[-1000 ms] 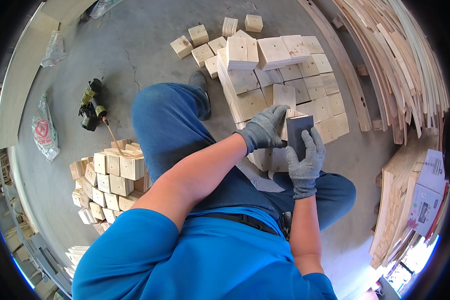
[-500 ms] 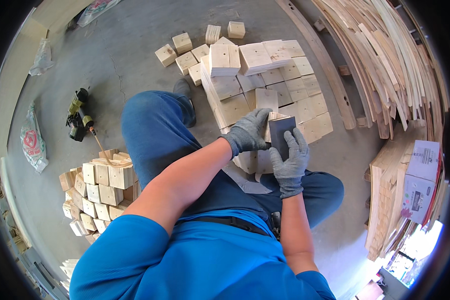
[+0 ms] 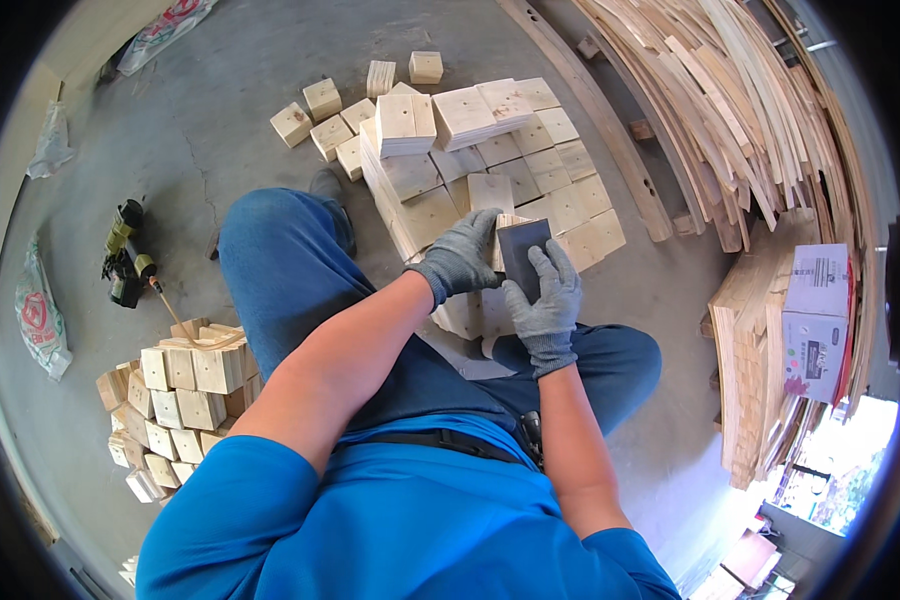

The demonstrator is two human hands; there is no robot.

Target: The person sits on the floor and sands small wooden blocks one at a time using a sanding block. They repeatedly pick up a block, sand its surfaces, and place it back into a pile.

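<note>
Both my hands wear grey knit gloves and meet above the near edge of a low stack of square wooden blocks [image 3: 570,215]. My left hand [image 3: 458,258] is closed around the side of a light wooden block [image 3: 507,219]; only its top edge shows. Against the face of that block lies a dark grey rectangular slab [image 3: 526,250], perhaps a sanding block. My right hand [image 3: 547,312] grips the slab from its right side and lower end, fingers along its edge and thumb on its face. The slab hides most of the wooden block.
Loose wooden blocks [image 3: 330,137] lie beyond the stack. At left are a nail gun [image 3: 127,250] with an orange hose, a plastic bag [image 3: 40,320] and a block pile [image 3: 185,385]. Long wood strips [image 3: 710,110] and a cardboard box [image 3: 817,320] sit at right.
The whole view has shifted, so most things sit further left in it. My hands keep nearly the same hold on the wooden block and the dark slab.
</note>
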